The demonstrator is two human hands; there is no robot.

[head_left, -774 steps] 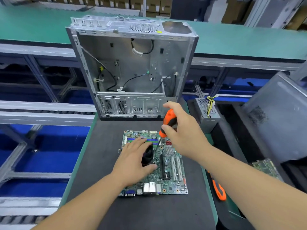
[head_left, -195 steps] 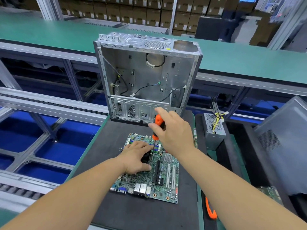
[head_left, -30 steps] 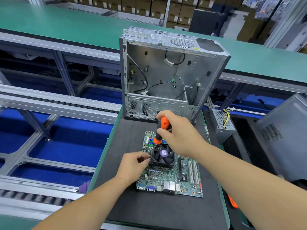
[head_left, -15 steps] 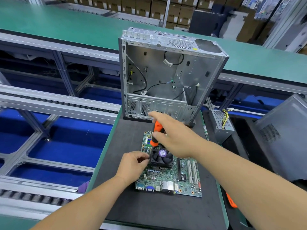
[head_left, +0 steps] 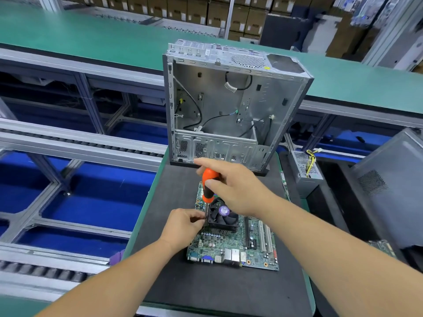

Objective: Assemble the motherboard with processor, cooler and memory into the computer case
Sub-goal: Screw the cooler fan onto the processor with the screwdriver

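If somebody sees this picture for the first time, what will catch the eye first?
Probably the orange screwdriver, held upright by the right hand over the left edge of the black cooler on the green motherboard, while the left hand pinches near its tip. Behind them stands the open, empty metal computer case, its loose cables showing, at the far end of the dark mat.

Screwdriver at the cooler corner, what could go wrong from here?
1. The screwdriver tip sits at the cooler's left corner; a slip could gouge the motherboard.
2. The left hand pinches right at the tip and could get jabbed.
3. The right hand has a loose grip, so the driver may tilt.
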